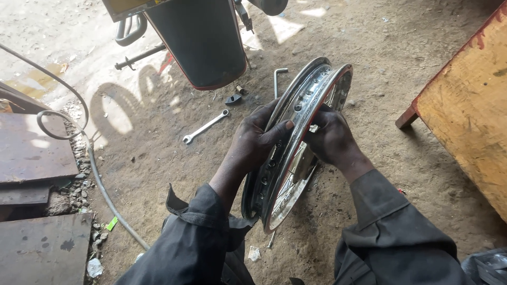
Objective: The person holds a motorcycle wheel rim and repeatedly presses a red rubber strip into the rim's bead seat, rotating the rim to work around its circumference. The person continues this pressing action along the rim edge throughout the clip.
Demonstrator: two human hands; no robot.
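A chrome spoked wheel rim point(311, 92) stands on edge on the dirt ground, tilted away from me, with a thin red line along its outer lip. My left hand point(252, 140) grips the rim's left side, thumb laid over the edge. My right hand point(331, 138) holds the rim's right side, fingers curled inside it against a small pale part. Both hands are dark with grease, and dark sleeves cover my forearms.
A combination wrench point(206, 126) and an L-shaped bent tool point(277, 79) lie on the ground beyond the rim. A motorcycle's dark rear mudguard point(203, 42) hangs above. A wooden bench point(470, 105) stands right; a hose point(97, 174) and metal plates point(31, 153) lie left.
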